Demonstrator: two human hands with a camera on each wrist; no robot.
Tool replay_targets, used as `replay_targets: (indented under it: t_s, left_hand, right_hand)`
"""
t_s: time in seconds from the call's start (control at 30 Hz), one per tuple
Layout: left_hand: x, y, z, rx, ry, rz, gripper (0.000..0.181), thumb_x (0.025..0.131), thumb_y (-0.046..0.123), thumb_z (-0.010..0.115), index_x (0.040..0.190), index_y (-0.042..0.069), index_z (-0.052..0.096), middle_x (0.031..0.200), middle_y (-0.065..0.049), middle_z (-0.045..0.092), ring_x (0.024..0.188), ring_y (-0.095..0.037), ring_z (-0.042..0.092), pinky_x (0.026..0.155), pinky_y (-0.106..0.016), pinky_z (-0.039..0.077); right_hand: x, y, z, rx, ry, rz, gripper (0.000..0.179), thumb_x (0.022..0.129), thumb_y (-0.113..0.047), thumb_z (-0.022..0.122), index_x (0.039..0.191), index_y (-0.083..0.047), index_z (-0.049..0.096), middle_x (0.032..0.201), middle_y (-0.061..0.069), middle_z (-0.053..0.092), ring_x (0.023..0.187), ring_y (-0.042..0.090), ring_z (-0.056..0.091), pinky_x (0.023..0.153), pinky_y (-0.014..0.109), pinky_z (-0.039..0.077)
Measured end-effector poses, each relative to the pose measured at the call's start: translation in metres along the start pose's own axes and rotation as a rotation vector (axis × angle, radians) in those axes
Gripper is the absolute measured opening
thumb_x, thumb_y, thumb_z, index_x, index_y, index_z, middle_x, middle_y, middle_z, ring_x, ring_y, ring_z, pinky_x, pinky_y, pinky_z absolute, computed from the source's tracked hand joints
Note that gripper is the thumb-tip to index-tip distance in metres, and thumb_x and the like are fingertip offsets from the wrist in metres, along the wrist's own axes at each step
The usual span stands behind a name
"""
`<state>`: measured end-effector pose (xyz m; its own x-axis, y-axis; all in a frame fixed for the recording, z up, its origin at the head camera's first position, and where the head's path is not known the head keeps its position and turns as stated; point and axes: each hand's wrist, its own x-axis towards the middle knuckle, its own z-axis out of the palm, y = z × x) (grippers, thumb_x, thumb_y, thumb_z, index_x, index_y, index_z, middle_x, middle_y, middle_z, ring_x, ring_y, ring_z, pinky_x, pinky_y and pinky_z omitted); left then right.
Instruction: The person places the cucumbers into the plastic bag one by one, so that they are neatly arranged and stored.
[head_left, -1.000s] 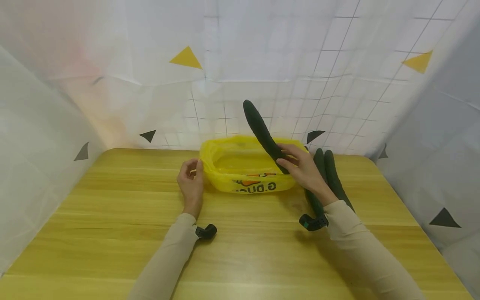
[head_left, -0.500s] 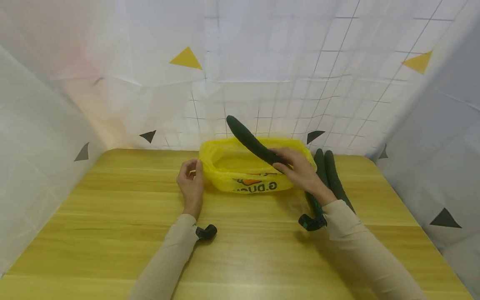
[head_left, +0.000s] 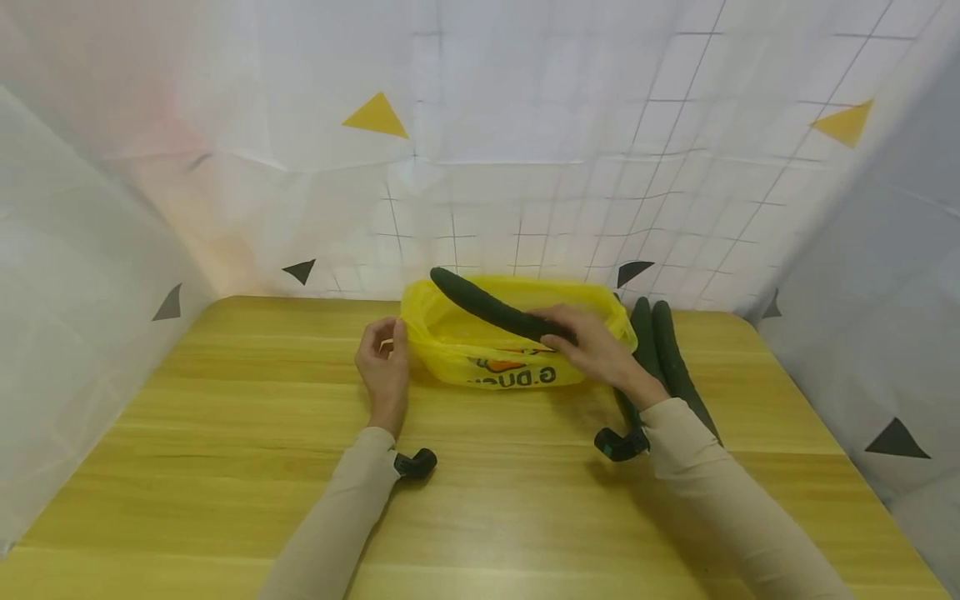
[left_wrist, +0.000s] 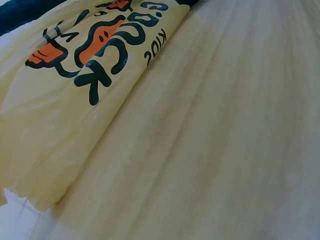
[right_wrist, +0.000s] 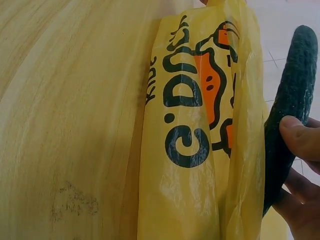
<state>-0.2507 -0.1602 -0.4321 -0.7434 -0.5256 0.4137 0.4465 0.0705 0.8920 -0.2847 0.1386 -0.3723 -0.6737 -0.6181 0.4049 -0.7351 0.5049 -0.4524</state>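
A yellow plastic bag (head_left: 450,358) with duck print and lettering stands with its mouth open at the back of the table. My left hand (head_left: 384,367) pinches the bag's left rim between thumb and curled fingers. In my right hand (head_left: 596,346) is a dark green cucumber (head_left: 487,307), gripped near its right end. The cucumber slants over the bag's mouth, its far tip higher and toward the left rim. The right wrist view shows the thumb (right_wrist: 297,135) pressed along the cucumber (right_wrist: 295,80), whose lower end is hidden behind the bag's side (right_wrist: 200,200).
More cucumbers (head_left: 678,367) lie side by side to the right of the bag, partly hidden under my right forearm. The wooden table (head_left: 480,517) meets a white patterned sheet (head_left: 495,200) at its back edge. A dark smudge (right_wrist: 75,200) marks the tabletop.
The cucumber in my right hand has tipped down from steep to a flatter slant, its far tip swinging left and lower over the bag. My left hand has stayed at the rim.
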Motion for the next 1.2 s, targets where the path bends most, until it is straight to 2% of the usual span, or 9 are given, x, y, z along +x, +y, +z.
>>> replay_targets:
  t_s: [0.07,0.17,0.47,0.77,1.03,1.1,1.2]
  left_hand:
    - [-0.002,0.006,0.0,0.0,-0.001,-0.003,0.024,0.091,0.019,0.063,0.104,0.0,0.063,0.094,0.002,0.062,0.086,-0.01,0.058,0.075,-0.031,0.047]
    - [-0.002,0.008,0.0,-0.005,0.007,-0.001,0.024,0.09,0.02,0.064,0.104,0.0,0.063,0.093,0.004,0.061,0.086,-0.01,0.057,0.075,-0.029,0.047]
    - [0.0,0.006,-0.001,-0.016,0.011,-0.004,0.023,0.09,0.02,0.064,0.103,0.002,0.064,0.093,0.004,0.061,0.087,-0.012,0.057,0.075,-0.028,0.047]
    - [0.0,0.006,-0.001,-0.02,0.014,-0.009,0.023,0.09,0.017,0.065,0.103,-0.001,0.063,0.092,0.002,0.062,0.086,-0.011,0.057,0.073,-0.025,0.047]
    - [0.005,-0.018,-0.001,-0.016,0.051,0.021,0.026,0.088,0.027,0.067,0.101,0.005,0.065,0.091,0.002,0.061,0.085,-0.012,0.057,0.072,-0.023,0.046]
    - [0.005,-0.02,0.0,-0.013,0.05,0.027,0.027,0.087,0.031,0.067,0.101,0.007,0.065,0.092,0.001,0.062,0.085,-0.014,0.058,0.072,-0.023,0.046]
    - [0.001,-0.009,0.0,-0.02,0.033,0.024,0.026,0.088,0.027,0.066,0.101,0.005,0.065,0.092,0.0,0.062,0.085,-0.014,0.058,0.073,-0.026,0.047]
  right_hand:
    - [0.0,0.001,0.001,-0.007,-0.019,0.013,0.04,0.093,-0.012,0.059,0.133,-0.011,0.053,0.132,0.009,0.057,0.121,0.026,0.053,0.099,0.044,0.044]
    - [0.0,0.001,0.001,-0.006,-0.046,0.028,0.041,0.093,-0.011,0.059,0.133,-0.01,0.053,0.132,0.01,0.057,0.121,0.027,0.053,0.099,0.045,0.044]
    - [-0.001,0.004,0.002,-0.009,-0.089,0.036,0.039,0.091,-0.011,0.061,0.13,-0.013,0.055,0.127,0.007,0.06,0.118,0.025,0.056,0.097,0.043,0.045]
    - [-0.002,0.008,0.004,-0.018,-0.11,0.02,0.039,0.091,-0.011,0.062,0.129,-0.013,0.056,0.123,0.007,0.062,0.113,0.024,0.058,0.094,0.043,0.047]
    - [0.001,0.01,0.006,-0.03,-0.171,0.028,0.036,0.092,-0.013,0.06,0.128,-0.01,0.057,0.122,0.007,0.062,0.113,0.024,0.059,0.095,0.042,0.047]
    - [0.001,0.01,0.006,-0.042,-0.179,0.026,0.035,0.092,-0.012,0.06,0.128,-0.009,0.057,0.123,0.008,0.062,0.113,0.025,0.059,0.095,0.043,0.047]
    - [0.0,0.01,0.006,-0.064,-0.189,0.02,0.035,0.093,-0.011,0.059,0.128,-0.007,0.057,0.124,0.01,0.061,0.114,0.027,0.058,0.095,0.044,0.047]
